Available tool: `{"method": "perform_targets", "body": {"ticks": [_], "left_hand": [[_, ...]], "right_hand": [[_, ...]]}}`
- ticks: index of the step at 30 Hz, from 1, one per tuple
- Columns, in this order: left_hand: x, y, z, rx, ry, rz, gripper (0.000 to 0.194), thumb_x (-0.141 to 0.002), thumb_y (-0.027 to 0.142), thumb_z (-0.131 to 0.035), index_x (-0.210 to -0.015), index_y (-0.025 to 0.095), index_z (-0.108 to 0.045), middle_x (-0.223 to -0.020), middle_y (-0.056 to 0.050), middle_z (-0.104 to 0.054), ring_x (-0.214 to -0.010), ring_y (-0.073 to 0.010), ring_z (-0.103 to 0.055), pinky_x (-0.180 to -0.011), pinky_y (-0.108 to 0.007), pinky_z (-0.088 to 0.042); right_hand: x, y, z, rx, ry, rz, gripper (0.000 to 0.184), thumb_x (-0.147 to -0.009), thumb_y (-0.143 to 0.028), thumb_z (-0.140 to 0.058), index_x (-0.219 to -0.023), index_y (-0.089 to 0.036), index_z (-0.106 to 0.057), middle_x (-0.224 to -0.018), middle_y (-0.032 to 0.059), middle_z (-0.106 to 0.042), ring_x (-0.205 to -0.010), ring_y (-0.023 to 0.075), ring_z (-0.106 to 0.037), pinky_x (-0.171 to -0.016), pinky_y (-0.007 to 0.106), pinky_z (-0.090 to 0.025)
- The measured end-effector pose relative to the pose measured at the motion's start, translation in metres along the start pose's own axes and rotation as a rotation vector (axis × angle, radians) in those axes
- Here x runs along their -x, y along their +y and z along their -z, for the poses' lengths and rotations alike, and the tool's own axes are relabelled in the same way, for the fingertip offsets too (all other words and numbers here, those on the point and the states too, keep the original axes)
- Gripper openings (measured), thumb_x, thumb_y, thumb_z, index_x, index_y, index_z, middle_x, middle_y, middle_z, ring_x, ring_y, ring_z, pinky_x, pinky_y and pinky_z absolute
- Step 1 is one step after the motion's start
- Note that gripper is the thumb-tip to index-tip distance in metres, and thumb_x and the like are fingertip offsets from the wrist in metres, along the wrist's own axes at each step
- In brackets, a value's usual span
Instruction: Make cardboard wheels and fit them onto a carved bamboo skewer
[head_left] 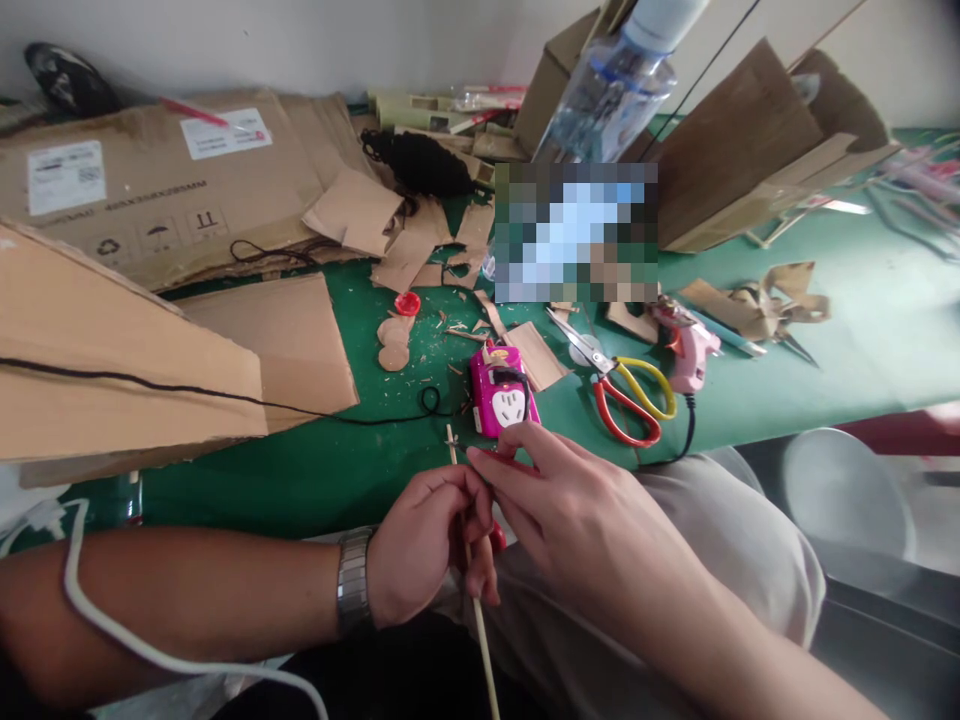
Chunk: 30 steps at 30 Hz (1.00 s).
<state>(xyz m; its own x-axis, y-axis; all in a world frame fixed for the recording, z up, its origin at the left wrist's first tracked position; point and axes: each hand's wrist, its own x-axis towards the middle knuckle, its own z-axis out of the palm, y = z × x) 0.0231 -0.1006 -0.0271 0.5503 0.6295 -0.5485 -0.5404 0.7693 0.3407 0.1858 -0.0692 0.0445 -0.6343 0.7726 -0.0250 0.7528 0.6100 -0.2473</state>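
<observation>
My left hand (pixel 427 545), with a metal watch band at the wrist, is closed around a thin wooden stick (pixel 484 650). The stick's upper end pokes out above the fingers and its lower part runs down over my lap. My right hand (pixel 574 490) pinches a red-handled tool, mostly hidden by the fingers; its small dark metal tip (pixel 459 445) meets the stick near the top. Just beyond the hands sits a magenta power socket (pixel 504 395) with a black plug in it. To its right lie scissors (pixel 619 385) with one red and one yellow handle.
A pink glue gun (pixel 688 350) rests right of the scissors. Cardboard scraps (pixel 412 245), a red bottle cap (pixel 407 303) and shavings litter the green table (pixel 787 380). Large cardboard boxes (pixel 150 200) stand left, another box (pixel 739 150) right. A tilted clear bottle (pixel 611 90) is at the back.
</observation>
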Motion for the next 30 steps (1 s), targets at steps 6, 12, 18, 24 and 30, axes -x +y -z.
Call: {"method": "perform_targets", "body": {"ticks": [6,12,18,24,30], "left_hand": [[-0.001,0.004,0.005,-0.081,-0.022,0.018,0.014,-0.076,0.028,-0.061,-0.070,0.015,-0.063,-0.055,0.003,-0.057,-0.040,-0.0180,-0.066,-0.050,-0.034,-0.061],[0.002,0.011,0.001,-0.175,-0.038,0.056,0.015,-0.069,0.032,-0.061,-0.067,0.018,-0.062,-0.042,0.003,-0.053,-0.037,-0.0178,-0.062,-0.047,-0.029,-0.057],[0.006,0.017,-0.004,-0.289,0.030,0.038,0.014,-0.065,0.031,-0.055,-0.056,0.021,-0.055,-0.038,0.003,-0.048,-0.031,-0.0104,-0.044,-0.032,-0.018,-0.028],[0.005,0.019,-0.006,-0.292,0.020,0.038,0.015,-0.063,0.032,-0.052,-0.052,0.022,-0.054,-0.036,0.003,-0.046,-0.031,-0.0099,-0.041,-0.033,-0.020,-0.025],[0.005,0.018,-0.006,-0.315,0.025,0.019,0.020,-0.066,0.035,-0.053,-0.051,0.022,-0.054,-0.037,0.002,-0.047,-0.031,-0.0105,-0.042,-0.033,-0.021,-0.025]], "right_hand": [[0.001,-0.001,-0.001,-0.031,0.023,-0.022,0.025,-0.099,-0.012,-0.062,-0.118,-0.014,-0.078,-0.097,0.0096,-0.069,-0.069,0.0189,-0.062,-0.059,0.032,-0.054],[-0.002,-0.001,-0.002,0.042,0.028,0.033,0.023,-0.096,-0.008,-0.066,-0.114,-0.011,-0.079,-0.096,0.0101,-0.071,-0.072,0.0186,-0.064,-0.057,0.030,-0.055],[-0.005,-0.005,-0.004,0.125,-0.090,0.043,0.018,-0.089,-0.010,-0.075,-0.106,-0.012,-0.078,-0.098,0.0100,-0.074,-0.083,0.0240,-0.069,-0.060,0.032,-0.061],[-0.006,-0.013,-0.005,0.104,-0.066,-0.009,0.032,-0.084,-0.006,-0.075,-0.116,-0.011,-0.077,-0.101,0.0111,-0.072,-0.086,0.0238,-0.072,-0.062,0.032,-0.062],[-0.005,-0.019,-0.004,0.175,-0.060,-0.039,0.040,-0.085,-0.005,-0.071,-0.125,-0.011,-0.076,-0.105,0.0129,-0.071,-0.076,0.0199,-0.070,-0.057,0.030,-0.059]]}}
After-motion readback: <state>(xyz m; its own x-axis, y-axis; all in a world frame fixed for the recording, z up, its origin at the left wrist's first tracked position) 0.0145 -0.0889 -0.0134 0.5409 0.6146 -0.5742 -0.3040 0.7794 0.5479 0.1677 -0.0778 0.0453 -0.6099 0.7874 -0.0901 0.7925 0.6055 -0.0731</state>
